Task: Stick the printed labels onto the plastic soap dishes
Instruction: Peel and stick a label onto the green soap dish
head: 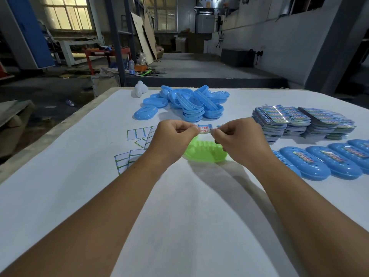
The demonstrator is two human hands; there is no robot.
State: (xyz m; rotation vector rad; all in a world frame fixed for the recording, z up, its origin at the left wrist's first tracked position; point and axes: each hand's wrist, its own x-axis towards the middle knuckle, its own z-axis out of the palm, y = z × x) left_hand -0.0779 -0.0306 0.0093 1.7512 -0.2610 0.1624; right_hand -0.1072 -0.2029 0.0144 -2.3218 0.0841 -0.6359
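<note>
Above the middle of the white table [179, 206], both hands meet over a green soap dish [205, 151] and stretch one printed label [204, 129] between them. Pinching the label's left end between thumb and curled fingers is the left hand [171, 136]; the right hand [237, 136] pinches the right end the same way, so the sticker hangs taut, clear of the dish below it. It is a small strip, blue at its top edge with red characters on a pale band under that, and its right tip shines where the light catches it. Translucent lime plastic forms the green dish, oval, with raised ribs across its floor; it rests on the table directly beneath the hands, partly hidden by them. Farther back lies a loose heap of blue soap dishes [191, 104], some stacked, one lying apart at the heap's near left. To the right stand stacks of label sheets [299, 122], glossy and printed in many colours. Nearer along the right edge runs a row of labelled blue dishes [323, 162], each bearing a sticker on its top. Left of the hands lie empty backing sheets [139, 134], white with blue and green grid lines. A small white object [139, 89] sits at the table's far edge.
</note>
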